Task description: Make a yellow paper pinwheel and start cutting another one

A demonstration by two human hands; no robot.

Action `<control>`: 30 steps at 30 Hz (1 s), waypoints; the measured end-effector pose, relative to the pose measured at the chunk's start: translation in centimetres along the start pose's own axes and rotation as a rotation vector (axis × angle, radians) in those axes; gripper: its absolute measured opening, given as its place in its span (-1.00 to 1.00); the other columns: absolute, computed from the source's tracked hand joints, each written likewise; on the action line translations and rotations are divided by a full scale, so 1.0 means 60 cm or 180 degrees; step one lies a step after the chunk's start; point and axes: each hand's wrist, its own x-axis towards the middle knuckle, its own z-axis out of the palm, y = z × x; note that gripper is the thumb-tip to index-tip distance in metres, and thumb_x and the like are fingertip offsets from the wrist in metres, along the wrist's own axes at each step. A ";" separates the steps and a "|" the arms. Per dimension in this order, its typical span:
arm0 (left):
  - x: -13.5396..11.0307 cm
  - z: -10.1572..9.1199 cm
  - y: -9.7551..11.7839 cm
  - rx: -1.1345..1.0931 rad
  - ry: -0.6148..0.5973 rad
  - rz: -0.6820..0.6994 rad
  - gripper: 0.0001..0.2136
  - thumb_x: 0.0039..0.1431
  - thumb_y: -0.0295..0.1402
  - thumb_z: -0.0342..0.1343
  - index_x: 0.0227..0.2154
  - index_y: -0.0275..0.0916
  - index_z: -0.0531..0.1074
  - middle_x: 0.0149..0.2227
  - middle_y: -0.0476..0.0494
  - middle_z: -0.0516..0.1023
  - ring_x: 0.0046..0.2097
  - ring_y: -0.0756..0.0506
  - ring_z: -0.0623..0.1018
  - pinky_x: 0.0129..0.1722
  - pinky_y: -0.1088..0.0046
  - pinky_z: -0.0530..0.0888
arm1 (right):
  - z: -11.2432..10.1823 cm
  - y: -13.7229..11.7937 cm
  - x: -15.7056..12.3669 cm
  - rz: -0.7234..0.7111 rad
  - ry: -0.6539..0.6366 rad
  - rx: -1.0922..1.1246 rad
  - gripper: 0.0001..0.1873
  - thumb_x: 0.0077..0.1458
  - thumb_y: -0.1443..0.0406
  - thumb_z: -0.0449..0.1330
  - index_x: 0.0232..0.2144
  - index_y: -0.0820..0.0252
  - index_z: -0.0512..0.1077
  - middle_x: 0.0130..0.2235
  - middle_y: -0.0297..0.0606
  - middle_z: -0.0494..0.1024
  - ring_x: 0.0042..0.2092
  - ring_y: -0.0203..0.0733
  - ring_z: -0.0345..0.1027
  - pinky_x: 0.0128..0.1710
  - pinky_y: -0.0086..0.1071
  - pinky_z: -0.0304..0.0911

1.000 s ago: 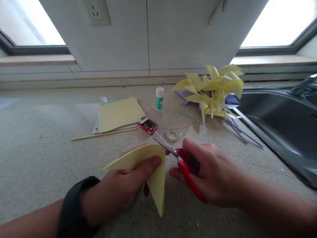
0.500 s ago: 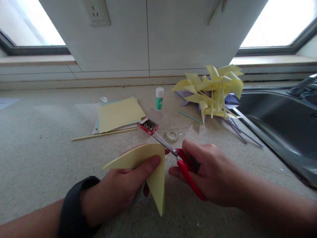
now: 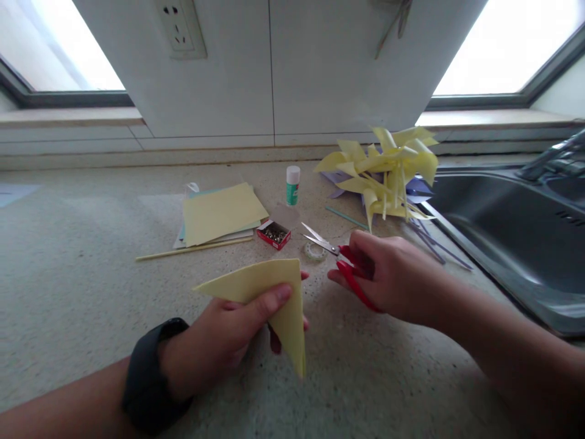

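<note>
A folded sheet of yellow paper, triangular in shape, is gripped in my left hand, thumb on the front and fingers behind it. Red-handled scissors are in my right hand, their blades slightly parted and pointing up and left. The blades are apart from the folded paper, above its right corner. Under the blades lies a roll of clear tape, partly covered. Just left of the scissor tips is a small red box holding small metal pieces.
A stack of coloured paper lies left of centre, with a thin wooden stick along its front. Behind the box stands a glue stick. Yellow and purple paper pinwheels are heaped beside the steel sink. A green strip lies nearby.
My right hand has drawn the scissors up and to the right, away from the paper's corner, and the blades now show parted. My left hand still holds the folded paper in nearly the same place.
</note>
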 end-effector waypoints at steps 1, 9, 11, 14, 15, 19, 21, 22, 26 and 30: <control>0.001 0.001 0.001 -0.0058 -0.0067 0.0075 -0.61 0.24 -0.15 0.26 0.06 -0.22 0.51 -0.33 -0.18 0.69 -0.35 -0.08 0.63 -0.47 0.54 0.52 | 0.001 0.009 0.004 0.0077 -0.0041 -0.0106 -0.60 0.13 -0.02 0.25 -0.49 0.11 0.30 -0.58 -0.37 0.37 -0.57 -0.31 0.08 -0.55 -0.36 -0.04; 0.001 0.000 0.007 -0.0256 -0.0367 0.0317 -0.66 0.27 -0.25 0.23 0.07 -0.24 0.50 -0.12 -0.25 0.70 -0.11 -0.16 0.66 -0.07 0.30 0.58 | -0.003 0.051 0.016 0.0734 0.0095 0.0354 -0.58 0.13 -0.05 0.26 -0.46 0.17 0.42 -0.57 -0.29 0.51 -0.60 -0.31 0.28 -0.59 -0.39 0.09; 0.001 0.000 0.008 -0.0218 -0.0498 0.0280 -0.61 0.24 -0.25 0.26 0.09 -0.27 0.48 -0.15 -0.25 0.71 -0.16 -0.15 0.67 -0.10 0.32 0.58 | -0.004 0.048 0.015 0.0838 -0.0050 0.0286 -0.60 0.16 -0.02 0.24 -0.44 0.20 0.46 -0.55 -0.25 0.54 -0.60 -0.31 0.31 -0.60 -0.39 0.11; 0.002 -0.001 0.009 -0.0233 -0.0605 0.0266 -0.56 0.19 -0.29 0.29 0.11 -0.31 0.45 -0.19 -0.25 0.71 -0.16 -0.15 0.66 -0.10 0.34 0.56 | -0.006 0.040 0.013 0.0883 -0.0173 0.0010 -0.62 0.13 0.02 0.26 -0.47 0.23 0.50 -0.55 -0.21 0.54 -0.58 -0.29 0.31 -0.59 -0.38 0.09; 0.003 -0.001 0.010 -0.0267 -0.0648 0.0284 -0.54 0.19 -0.31 0.29 0.13 -0.31 0.43 -0.18 -0.26 0.70 -0.16 -0.16 0.66 -0.10 0.32 0.55 | -0.007 0.038 0.012 0.0864 -0.0176 -0.0048 -0.63 0.13 0.03 0.26 -0.47 0.23 0.51 -0.54 -0.20 0.54 -0.56 -0.29 0.31 -0.58 -0.38 0.09; 0.007 -0.002 0.017 -0.0347 -0.0829 0.0357 -0.50 0.21 -0.36 0.23 0.21 -0.28 0.34 -0.09 -0.33 0.66 -0.15 -0.22 0.66 -0.11 0.24 0.54 | -0.015 0.032 0.008 0.0783 -0.0169 -0.0252 -0.65 0.21 0.11 0.14 -0.42 0.22 0.55 -0.49 -0.18 0.57 -0.53 -0.28 0.31 -0.53 -0.35 0.08; 0.009 -0.004 0.021 -0.0356 -0.0898 0.0377 -0.50 0.23 -0.37 0.19 0.23 -0.26 0.31 -0.09 -0.32 0.64 -0.15 -0.24 0.66 -0.11 0.22 0.53 | -0.016 0.030 0.006 0.0779 -0.0139 -0.0402 -0.65 0.22 0.12 0.11 -0.42 0.22 0.56 -0.45 -0.15 0.58 -0.50 -0.25 0.32 -0.50 -0.34 0.08; 0.011 -0.005 0.022 -0.0369 -0.0950 0.0396 -0.49 0.23 -0.38 0.18 0.23 -0.23 0.30 -0.10 -0.31 0.63 -0.16 -0.24 0.66 -0.12 0.21 0.53 | -0.015 0.028 0.005 0.0797 -0.0117 -0.0488 -0.65 0.21 0.12 0.12 -0.42 0.22 0.56 -0.44 -0.13 0.58 -0.48 -0.23 0.34 -0.49 -0.33 0.09; 0.012 -0.007 0.023 -0.0406 -0.1102 0.0511 -0.51 0.22 -0.39 0.16 0.21 -0.19 0.30 -0.11 -0.25 0.60 -0.16 -0.24 0.65 -0.16 0.21 0.53 | -0.008 0.020 0.001 0.0971 -0.0038 -0.0846 -0.62 0.21 0.10 0.11 -0.37 0.26 0.59 -0.35 -0.01 0.60 -0.38 -0.12 0.40 -0.46 -0.30 0.09; 0.009 -0.006 0.023 -0.0372 -0.1149 0.0576 -0.52 0.20 -0.37 0.18 0.18 -0.25 0.29 -0.16 -0.26 0.60 -0.19 -0.24 0.64 -0.15 0.20 0.52 | -0.006 0.003 -0.006 0.1076 -0.0067 -0.1092 -0.55 0.26 0.06 0.07 -0.31 0.28 0.61 -0.26 0.11 0.61 -0.29 -0.01 0.46 -0.43 -0.28 0.12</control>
